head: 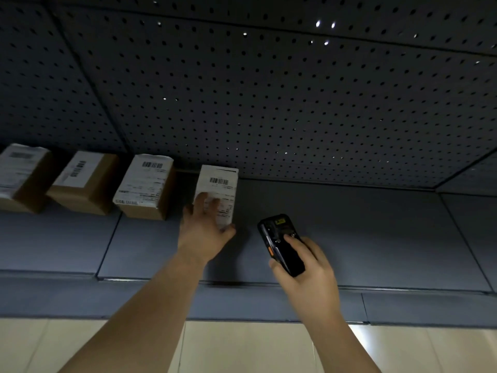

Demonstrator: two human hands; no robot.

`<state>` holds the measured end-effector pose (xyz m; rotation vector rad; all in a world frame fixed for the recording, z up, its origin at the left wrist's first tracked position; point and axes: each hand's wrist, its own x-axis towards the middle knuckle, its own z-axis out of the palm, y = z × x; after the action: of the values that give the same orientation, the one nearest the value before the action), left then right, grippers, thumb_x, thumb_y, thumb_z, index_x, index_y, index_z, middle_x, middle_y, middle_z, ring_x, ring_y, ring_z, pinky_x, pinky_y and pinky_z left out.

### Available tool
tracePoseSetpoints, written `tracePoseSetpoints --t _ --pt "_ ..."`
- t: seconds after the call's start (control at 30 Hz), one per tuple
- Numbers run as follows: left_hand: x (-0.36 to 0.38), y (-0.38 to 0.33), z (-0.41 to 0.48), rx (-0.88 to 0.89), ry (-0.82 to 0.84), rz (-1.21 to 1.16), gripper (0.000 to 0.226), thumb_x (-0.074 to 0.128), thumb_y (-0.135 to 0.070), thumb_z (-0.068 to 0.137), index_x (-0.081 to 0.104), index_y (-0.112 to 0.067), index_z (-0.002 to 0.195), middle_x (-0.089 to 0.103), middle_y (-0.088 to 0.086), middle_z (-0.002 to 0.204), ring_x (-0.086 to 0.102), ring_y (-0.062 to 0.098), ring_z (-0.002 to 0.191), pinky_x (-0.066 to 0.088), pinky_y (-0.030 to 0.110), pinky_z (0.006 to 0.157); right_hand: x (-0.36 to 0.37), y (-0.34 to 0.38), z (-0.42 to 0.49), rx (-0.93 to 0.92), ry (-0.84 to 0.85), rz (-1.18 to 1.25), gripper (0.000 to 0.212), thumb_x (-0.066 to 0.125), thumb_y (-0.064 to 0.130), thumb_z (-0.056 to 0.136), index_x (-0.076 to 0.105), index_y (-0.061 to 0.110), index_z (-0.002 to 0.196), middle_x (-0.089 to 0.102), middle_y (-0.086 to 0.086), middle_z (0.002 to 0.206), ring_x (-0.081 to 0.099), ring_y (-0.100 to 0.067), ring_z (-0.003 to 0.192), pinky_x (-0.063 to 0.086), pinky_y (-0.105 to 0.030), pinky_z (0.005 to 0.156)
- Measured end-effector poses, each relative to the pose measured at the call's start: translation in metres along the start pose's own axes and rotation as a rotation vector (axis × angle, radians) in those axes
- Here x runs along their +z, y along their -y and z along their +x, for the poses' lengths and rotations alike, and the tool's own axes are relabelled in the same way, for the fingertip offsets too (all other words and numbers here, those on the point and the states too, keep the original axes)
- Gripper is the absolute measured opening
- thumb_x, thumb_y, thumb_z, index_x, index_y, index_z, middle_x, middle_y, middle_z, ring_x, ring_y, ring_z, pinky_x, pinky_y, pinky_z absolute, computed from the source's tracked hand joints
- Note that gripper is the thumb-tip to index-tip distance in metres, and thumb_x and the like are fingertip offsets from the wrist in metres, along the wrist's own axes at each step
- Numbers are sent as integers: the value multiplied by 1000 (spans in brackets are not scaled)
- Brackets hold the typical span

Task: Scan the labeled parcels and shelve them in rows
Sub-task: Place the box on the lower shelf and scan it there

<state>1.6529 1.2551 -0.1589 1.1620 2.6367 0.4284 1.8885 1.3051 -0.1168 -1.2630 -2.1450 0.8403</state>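
Observation:
A small parcel (pixel 219 181) with a white barcode label stands on the dark grey shelf (pixel 349 224), at the right end of a row. My left hand (pixel 204 227) grips its near face, fingers over the label and thumb at its lower right. Three more labeled cardboard parcels sit in the row to the left: one (pixel 146 185) beside it, one (pixel 82 181) further left, one (pixel 22 176) at the frame's edge. My right hand (pixel 304 265) holds a black handheld scanner (pixel 281 243) above the shelf, to the right of the gripped parcel.
A perforated dark back panel (pixel 269 90) rises behind the shelf. The shelf stretches to the right of the row with nothing on it. Its front lip (pixel 242 300) runs across the frame, with beige floor tiles (pixel 242 348) below.

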Motion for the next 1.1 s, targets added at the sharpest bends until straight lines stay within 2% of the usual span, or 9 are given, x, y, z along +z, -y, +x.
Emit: tracePoseSetpoints --t 0.1,0.2,0.33,0.47,0.57,0.7,0.87,1.0,1.1 --pt "1 1 8 -3 6 -22 83 63 -61 79 30 -27 148 16 2 154 30 42 128 45 48 100 3 1 -5 19 -13 4 55 63 56 71 67 34 121 59 9 126 60 -14 107 55 -32 82" --pt "-6 1 1 11 15 -30 81 54 -69 82 31 -29 148 16 2 156 25 42 134 41 48 105 2 8 -13 19 -3 1 54 64 55 70 67 35 120 58 10 126 59 -13 107 53 -30 84" --pt "-42 10 -38 136 -71 -93 80 39 -72 77 52 -20 138 38 8 148 33 37 133 43 52 102 -11 35 -28 5 24 -12 54 66 53 69 68 35 120 58 8 128 59 -13 109 51 -28 86" --pt "-110 29 -106 232 -106 -80 71 36 -72 86 49 -27 139 41 1 147 35 30 135 40 49 106 -38 86 -54 -69 90 -29 58 63 63 68 68 37 120 57 8 131 60 -16 112 55 -35 85" --pt "-175 48 -163 209 -166 -55 76 29 -75 88 45 -26 143 38 -5 150 28 20 140 37 45 110 -59 137 -75 -145 188 -36 54 74 53 73 65 38 124 53 11 132 57 -15 115 52 -33 88" --pt "-255 81 -229 156 -277 -66 77 30 -75 88 43 -26 145 37 -9 151 25 14 142 34 41 113 -67 215 -106 -265 295 -48 53 73 52 79 59 41 129 49 16 133 51 -11 120 46 -28 93" --pt "-325 152 -292 125 -398 -91 77 32 -73 86 43 -25 145 38 -10 148 27 12 140 33 38 113 -35 309 -154 -391 336 -51 57 67 58 80 54 45 134 44 17 141 44 -11 129 42 -28 100" --pt "-366 246 -338 32 -482 -139 81 31 -79 82 41 -30 146 34 -13 149 24 8 142 33 36 114 21 388 -202 -442 340 8 58 66 61 80 53 46 134 44 18 140 43 -9 129 44 -30 101" --pt "-402 324 -373 -38 -551 -124 78 35 -76 82 45 -27 143 38 -10 147 29 11 140 35 40 113 69 456 -239 -490 384 37 57 67 59 80 53 46 134 44 18 139 44 -8 127 43 -30 102"
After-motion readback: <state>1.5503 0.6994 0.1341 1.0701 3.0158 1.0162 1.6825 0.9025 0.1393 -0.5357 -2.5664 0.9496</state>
